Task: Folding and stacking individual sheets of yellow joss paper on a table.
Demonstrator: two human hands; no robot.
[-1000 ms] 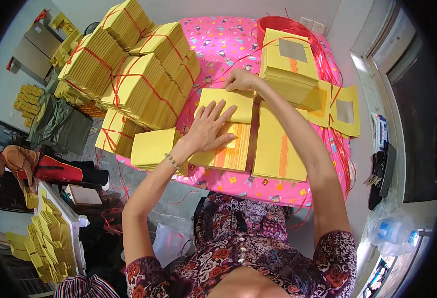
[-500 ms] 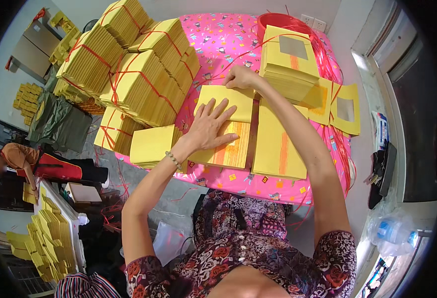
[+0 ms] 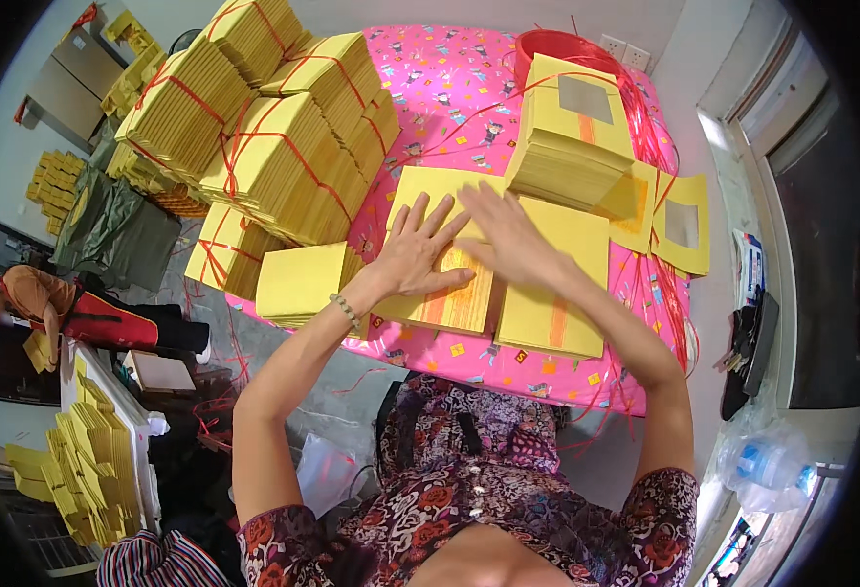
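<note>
My left hand [image 3: 412, 256] lies flat with fingers spread on a yellow folded paper [image 3: 434, 183] that tops a low stack near the table's front edge. An orange-patterned part [image 3: 454, 311] of the stack shows below its thumb. Just right of it, my right hand [image 3: 516, 240] rests over the paper's right side, fingers stretched out and slightly blurred; its fingertips come close to the left hand's. No object shows in either hand. Beside them, partly under my right hand and forearm, is another yellow paper stack [image 3: 576, 235] with an orange stripe.
Yellow bundles tied with red strips [image 3: 293, 166] rise at the left of the pink table [image 3: 430, 59]. A tall yellow stack [image 3: 567, 157] stands at the back right, near a red basin [image 3: 547, 44] and trailing red strips. A co-worker [image 3: 34, 293] is at a white table far left.
My right hand has come from the paper's far edge toward me, from a closed grip to stretched fingers beside my left hand. My left hand stays in place. The co-worker's arm has shifted.
</note>
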